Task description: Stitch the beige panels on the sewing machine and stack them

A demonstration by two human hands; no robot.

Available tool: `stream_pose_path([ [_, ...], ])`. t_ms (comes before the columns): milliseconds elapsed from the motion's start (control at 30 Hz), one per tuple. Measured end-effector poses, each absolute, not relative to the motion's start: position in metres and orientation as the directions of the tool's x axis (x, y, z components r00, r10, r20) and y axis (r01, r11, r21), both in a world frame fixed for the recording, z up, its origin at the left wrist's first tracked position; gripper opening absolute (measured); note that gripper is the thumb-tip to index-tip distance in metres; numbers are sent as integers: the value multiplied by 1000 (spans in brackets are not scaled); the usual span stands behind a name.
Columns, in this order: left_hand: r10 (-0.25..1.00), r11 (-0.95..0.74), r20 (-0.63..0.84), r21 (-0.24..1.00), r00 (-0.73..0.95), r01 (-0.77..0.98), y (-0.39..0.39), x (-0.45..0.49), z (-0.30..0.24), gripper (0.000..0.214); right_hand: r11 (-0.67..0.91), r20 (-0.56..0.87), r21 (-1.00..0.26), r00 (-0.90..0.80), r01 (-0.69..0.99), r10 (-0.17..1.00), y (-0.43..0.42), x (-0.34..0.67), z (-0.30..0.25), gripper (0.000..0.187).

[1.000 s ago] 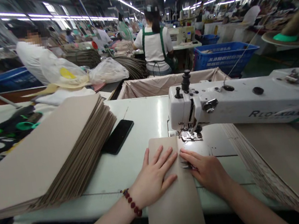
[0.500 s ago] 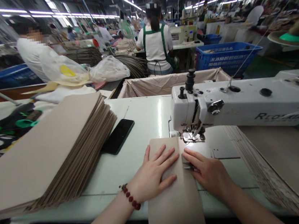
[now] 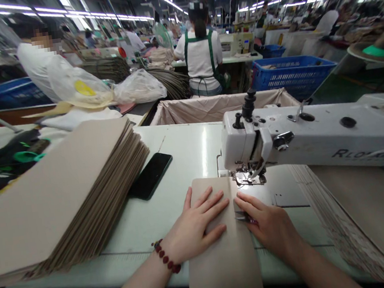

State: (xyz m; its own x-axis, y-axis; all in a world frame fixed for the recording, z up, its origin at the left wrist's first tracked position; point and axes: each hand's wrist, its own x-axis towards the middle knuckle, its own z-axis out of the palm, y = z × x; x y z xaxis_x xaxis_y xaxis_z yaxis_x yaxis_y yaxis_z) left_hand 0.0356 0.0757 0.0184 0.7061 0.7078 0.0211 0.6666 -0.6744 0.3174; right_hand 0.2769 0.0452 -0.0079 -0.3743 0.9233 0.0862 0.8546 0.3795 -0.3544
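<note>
Head view, single frame. Landmark = white industrial sewing machine (image 3: 244, 140), on a pale machine table (image 3: 185, 149).

Hands: left hand (image 3: 196, 223) lies flat on a long beige sheet strip (image 3: 223, 261), palm down, fingers spread – open, nothing grasped, just pressing. Beaded bracelet (image 3: 165, 257) seen on left wrist. Right hand (image 3: 266, 221) is partly closed, fingers curled round small thread snips (image 3: 245, 218), blades pointing twd the strip's right edge; hand is just beside that edge.

Strip: in front of machine, far end just beside presser foot (image 3: 248, 179), near end running over table edge twd the person. Material not certain – card or stiff synthetic sheet.

Rest: L of machine, large stack of similar beige sheets (image 3: 59, 202) on table; black smartphone (image 3: 150, 176) lies between stack and strip, face up. R of and below machine head, a 2nd stack of sheets (image 3: 363, 202), fanned. Behind machine, fabric-lined bin (image 3: 222, 105); beyond it, co-worker in green apron (image 3: 200, 54), seated, back to camera. Blue plastic crate (image 3: 291, 73) behind machine to R. Another co-worker in white shirt (image 3: 37, 65) far L of machine, beside clear plastic bag (image 3: 139, 87) – bag nearer machine.
</note>
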Motion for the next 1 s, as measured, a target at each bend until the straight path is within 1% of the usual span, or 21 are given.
stream_pose_path([
  [200,720,-657,21,342,694,672,77,34,18,55,365,77,-329,-361,871,929,45,276,-7,65],
  [467,717,-660,32,351,696,664,77,33,18,58,362,84,-339,-356,868,931,44,277,-9,65],
  [1000,712,-669,31,333,702,664,77,33,16,56,363,98,-349,-351,864,931,44,278,-10,61],
])
